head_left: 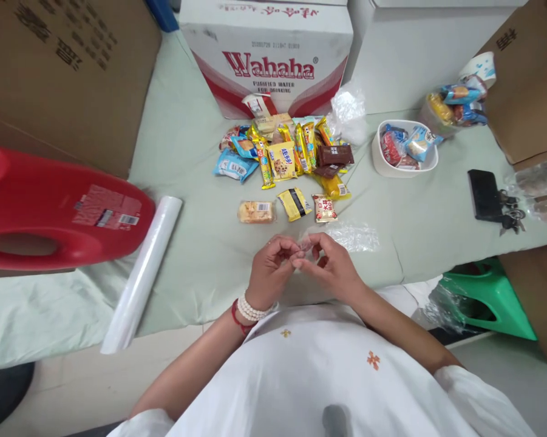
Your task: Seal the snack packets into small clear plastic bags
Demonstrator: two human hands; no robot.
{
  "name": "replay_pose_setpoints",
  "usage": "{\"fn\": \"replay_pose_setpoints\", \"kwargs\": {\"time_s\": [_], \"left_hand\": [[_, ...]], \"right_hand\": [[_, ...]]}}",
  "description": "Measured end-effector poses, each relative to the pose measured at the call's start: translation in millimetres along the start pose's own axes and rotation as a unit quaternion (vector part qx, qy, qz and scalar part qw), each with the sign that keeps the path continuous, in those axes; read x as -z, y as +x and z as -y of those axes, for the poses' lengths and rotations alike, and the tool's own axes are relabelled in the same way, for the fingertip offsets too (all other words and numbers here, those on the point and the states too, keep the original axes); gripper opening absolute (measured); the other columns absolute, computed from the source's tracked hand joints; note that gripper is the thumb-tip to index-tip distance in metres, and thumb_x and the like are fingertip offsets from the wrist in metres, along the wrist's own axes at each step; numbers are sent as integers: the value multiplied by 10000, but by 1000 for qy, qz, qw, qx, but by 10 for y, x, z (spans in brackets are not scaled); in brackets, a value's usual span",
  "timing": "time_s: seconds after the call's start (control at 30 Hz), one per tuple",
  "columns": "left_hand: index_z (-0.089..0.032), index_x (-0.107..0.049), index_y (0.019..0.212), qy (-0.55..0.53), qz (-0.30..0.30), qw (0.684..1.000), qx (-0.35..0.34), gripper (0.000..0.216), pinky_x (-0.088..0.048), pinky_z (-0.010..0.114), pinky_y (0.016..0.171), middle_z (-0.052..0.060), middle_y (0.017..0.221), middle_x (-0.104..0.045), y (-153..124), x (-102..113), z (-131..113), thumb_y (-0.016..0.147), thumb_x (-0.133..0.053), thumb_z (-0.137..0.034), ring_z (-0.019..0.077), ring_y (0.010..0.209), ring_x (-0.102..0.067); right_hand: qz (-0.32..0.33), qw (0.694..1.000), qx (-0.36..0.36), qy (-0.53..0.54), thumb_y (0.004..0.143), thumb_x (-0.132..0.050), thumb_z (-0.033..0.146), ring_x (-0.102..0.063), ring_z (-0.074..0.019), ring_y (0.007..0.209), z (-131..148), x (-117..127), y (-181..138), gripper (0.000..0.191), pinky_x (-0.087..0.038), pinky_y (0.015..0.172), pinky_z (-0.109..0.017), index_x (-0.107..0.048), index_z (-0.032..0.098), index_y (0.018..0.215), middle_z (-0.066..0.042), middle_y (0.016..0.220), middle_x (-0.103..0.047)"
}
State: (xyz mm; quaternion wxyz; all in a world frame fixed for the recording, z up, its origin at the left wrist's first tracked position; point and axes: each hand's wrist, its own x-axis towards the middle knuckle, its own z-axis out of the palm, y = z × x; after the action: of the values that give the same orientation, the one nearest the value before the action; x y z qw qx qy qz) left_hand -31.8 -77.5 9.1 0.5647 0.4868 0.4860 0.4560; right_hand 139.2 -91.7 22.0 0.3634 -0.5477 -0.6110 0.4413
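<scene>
My left hand (273, 267) and my right hand (330, 264) meet over the near edge of the pale green cloth (200, 243), fingers pinched together on the edge of a clear plastic bag (350, 235) that trails off to the right. Just beyond the hands lie three wrapped snacks in a row: a pale biscuit pack (255, 212), a yellow pack (294, 203) and a red-and-white pack (324, 208). Farther back sits a pile of several snack packs (286, 155).
A roll of clear bags (143, 273) lies at the left beside a red plastic jug (50, 212). A white bowl (382, 165) of snacks, a black phone (484, 194) with keys, a Wahaha carton (268, 54), cardboard boxes and a green stool (487, 297) surround the area.
</scene>
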Motion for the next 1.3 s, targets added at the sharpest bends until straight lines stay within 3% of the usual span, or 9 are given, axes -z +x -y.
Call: {"fn": "replay_pose_setpoints", "kwargs": {"time_s": [0.13,0.33,0.47,0.7,0.87,0.93,1.0,1.13,1.3], "left_hand": [[-187,-660,799,-8,-45,999,10,272,-511,269,793,41,917,-688,17,59,6,795,-829,-401,159,862,-636],[-193,-636,821,-73,-44,996,1,275,-516,296,879,47,972,-699,33,87,-15,788,-847,-365,174,961,-651],[-204,-624,817,-137,-15,990,25,303,-531,290,806,18,883,-689,59,34,-40,771,-868,-376,154,840,-646],[-202,-640,760,-176,-16,984,-28,279,-500,238,820,20,973,-677,266,65,-263,785,-865,-365,139,936,-617],[-304,-647,1159,-234,68,969,-25,602,-538,415,984,65,1352,-641,308,-6,-343,698,-868,-620,268,1204,-647],[-311,-640,1241,-194,96,976,-12,720,-556,403,942,75,1306,-664,282,-41,-321,634,-928,-568,261,1118,-682],[-257,-717,1056,-151,96,984,10,491,-565,339,803,52,1048,-715,248,-62,-296,678,-925,-491,200,888,-691],[-197,-661,661,-144,70,987,28,390,-508,289,617,-4,667,-603,178,-89,-303,758,-861,-518,128,614,-563],[-195,-725,810,-195,70,977,52,402,-567,342,626,23,736,-702,124,-166,-371,814,-789,-592,162,615,-644]], "right_hand": [[-17,1000,16,-4,959,-641,362,-520,-125,684,-14,27,77,165,-448,626,-248,-649,213,888,-2,814,-588],[-26,997,48,52,972,-640,313,-600,-157,886,-11,215,-12,99,-511,756,-278,-646,226,925,-39,979,-634],[-26,991,-25,129,971,-660,379,-561,-128,687,44,278,-77,160,-489,644,-261,-632,227,931,0,804,-634],[87,884,-190,418,819,-831,393,-391,-58,510,241,547,-20,321,-323,392,-132,-577,200,850,56,633,-519],[163,830,-214,489,826,-811,337,-192,-29,439,407,761,55,298,-211,298,-85,-553,206,897,102,567,-420],[182,827,-217,486,825,-805,349,-154,-26,428,451,822,88,303,-195,281,-84,-547,209,901,108,555,-403],[189,834,-220,469,820,-807,365,-147,-31,423,478,884,138,310,-176,275,-89,-549,215,906,110,539,-386],[113,884,-189,412,777,-843,394,-219,-51,429,461,989,304,351,-175,292,-114,-557,228,897,96,555,-403],[-157,952,-23,261,825,-808,461,-575,-119,704,383,863,327,350,-523,579,-224,-572,255,982,11,852,-615]]}}
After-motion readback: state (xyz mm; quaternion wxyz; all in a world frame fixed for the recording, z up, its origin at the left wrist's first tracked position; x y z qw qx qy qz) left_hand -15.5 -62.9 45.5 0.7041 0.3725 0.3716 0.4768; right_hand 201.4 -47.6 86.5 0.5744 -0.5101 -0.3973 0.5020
